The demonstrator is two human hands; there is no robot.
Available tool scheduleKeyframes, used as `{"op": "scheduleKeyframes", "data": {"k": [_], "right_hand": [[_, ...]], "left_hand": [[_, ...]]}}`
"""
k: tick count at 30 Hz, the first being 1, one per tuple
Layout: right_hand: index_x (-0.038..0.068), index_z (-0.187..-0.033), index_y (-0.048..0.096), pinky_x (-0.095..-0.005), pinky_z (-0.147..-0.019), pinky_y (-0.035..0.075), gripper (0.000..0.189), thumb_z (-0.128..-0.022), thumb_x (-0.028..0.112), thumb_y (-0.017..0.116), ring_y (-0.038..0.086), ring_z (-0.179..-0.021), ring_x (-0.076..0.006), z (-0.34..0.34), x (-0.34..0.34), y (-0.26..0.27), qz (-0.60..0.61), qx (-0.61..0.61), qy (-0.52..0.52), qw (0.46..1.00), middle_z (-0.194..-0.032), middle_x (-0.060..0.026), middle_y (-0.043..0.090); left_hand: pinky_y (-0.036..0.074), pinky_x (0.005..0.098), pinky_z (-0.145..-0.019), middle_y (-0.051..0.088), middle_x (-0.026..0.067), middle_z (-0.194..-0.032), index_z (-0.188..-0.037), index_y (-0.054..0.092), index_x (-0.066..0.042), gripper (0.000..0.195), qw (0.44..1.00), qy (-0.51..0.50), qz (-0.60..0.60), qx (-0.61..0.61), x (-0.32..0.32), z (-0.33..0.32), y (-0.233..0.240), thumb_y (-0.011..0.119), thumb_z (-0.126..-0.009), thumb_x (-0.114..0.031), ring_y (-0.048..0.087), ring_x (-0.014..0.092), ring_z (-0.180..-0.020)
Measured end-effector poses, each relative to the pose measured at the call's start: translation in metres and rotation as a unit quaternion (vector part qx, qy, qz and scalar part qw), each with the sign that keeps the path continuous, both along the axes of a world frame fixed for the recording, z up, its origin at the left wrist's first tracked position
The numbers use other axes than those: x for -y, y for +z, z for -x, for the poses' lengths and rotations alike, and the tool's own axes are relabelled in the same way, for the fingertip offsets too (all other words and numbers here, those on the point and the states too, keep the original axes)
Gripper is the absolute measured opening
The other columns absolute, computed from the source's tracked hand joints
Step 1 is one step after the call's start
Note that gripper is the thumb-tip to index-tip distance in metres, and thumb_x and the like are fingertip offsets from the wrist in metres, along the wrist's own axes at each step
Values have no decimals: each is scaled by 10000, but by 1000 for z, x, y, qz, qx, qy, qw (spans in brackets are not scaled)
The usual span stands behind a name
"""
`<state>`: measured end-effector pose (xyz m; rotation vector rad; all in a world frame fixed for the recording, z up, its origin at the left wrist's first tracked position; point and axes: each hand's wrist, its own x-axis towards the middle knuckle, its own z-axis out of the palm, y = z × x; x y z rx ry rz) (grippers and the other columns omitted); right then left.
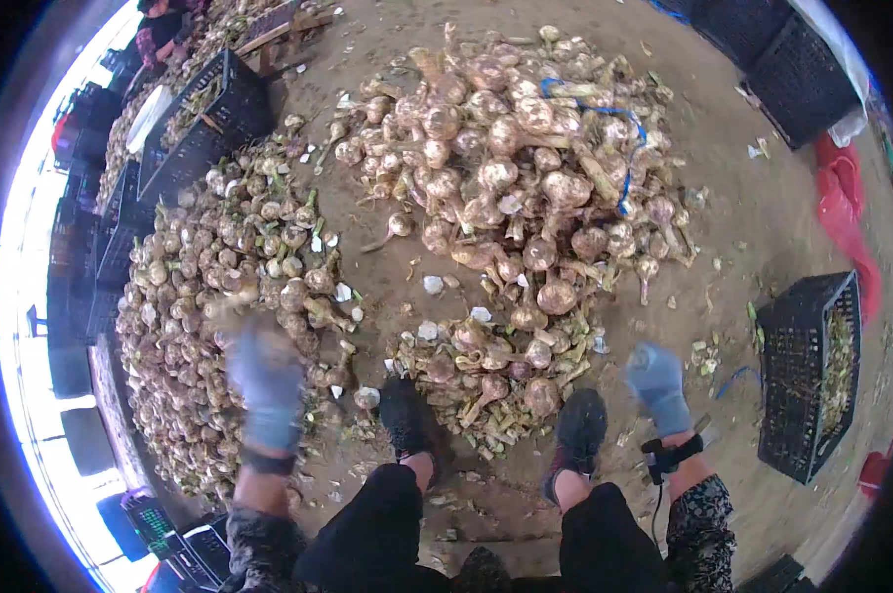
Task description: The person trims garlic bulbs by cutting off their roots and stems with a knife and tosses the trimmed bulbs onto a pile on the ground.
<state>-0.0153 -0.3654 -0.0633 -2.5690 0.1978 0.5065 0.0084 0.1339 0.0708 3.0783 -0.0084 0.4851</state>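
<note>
My left hand (267,374), in a grey-blue work glove, is blurred above the left heap of garlic bulbs with short-cut stems (187,296). A pale brown blur lies at its fingertips; whether the hand holds a bulb cannot be told. To the right of my right shoe, my right hand (655,382) hangs over the dirt floor in a matching glove, its fingers curled. What it may hold is hidden. Ahead is a big pile of garlic with long stalks (506,156), crossed by a blue strap (624,115). Several bulbs and cut stem pieces (483,430) lie between my shoes.
A black plastic crate (798,378) holding cut stalks stands at right, near a red mesh sack (846,207). More black crates (795,74) are at the upper right and left (202,126). Another person (161,37) is at the upper left. My shoes (581,430) flank the stem scraps.
</note>
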Motion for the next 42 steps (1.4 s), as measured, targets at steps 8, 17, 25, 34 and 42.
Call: {"op": "scheduleKeyframes", "data": {"k": [8, 17, 25, 34, 42], "right_hand": [[45, -751, 584, -330, -599, 457, 165, -646, 152, 653, 589, -637, -244, -20, -48, 19, -155, 94, -113, 977, -691, -112, 594], [41, -817, 597, -401, -607, 463, 249, -652, 220, 649, 578, -699, -383, -7, -71, 33, -188, -33, -101, 977, -729, -176, 587], [93, -781, 568, -447, -591, 472, 183, -695, 241, 633, 601, -701, -364, 8, -112, 32, -108, 91, 114, 983, -729, -135, 591], [108, -744, 582, -427, -519, 462, 205, -598, 207, 685, 594, -635, -328, 0, -150, 75, -105, 169, 204, 959, -716, -102, 576], [116, -811, 583, -434, -525, 468, 266, -585, 213, 684, 595, -613, -324, 4, -158, 79, -114, 163, 226, 953, -759, -89, 574]], "left_hand": [[510, 403, -789, 539, 145, -1247, -1200, 563, -76, 433, 973, -146, 114, -135, 43, 9, -18, 576, -768, -50, 617, 298, -997], [522, 457, -741, 489, 203, -1240, -1385, 295, -107, 755, 820, -223, 57, -524, 172, -23, -118, 674, -734, -151, 603, 416, -957], [485, 343, -852, 635, 128, -1062, -1164, 513, 10, 608, 640, -3, 632, -437, 134, -16, -104, 822, -680, -190, 601, 223, -994], [359, 344, -1062, 540, 217, -1254, -1300, 402, 105, 564, -86, 42, 883, -460, 130, 2, -92, 327, -995, -363, 558, 258, -1128], [556, 349, -827, 622, 126, -1104, -1189, 513, 6, 338, 407, -33, 827, -386, 144, 6, -90, 604, -884, -106, 629, 184, -963]]}}
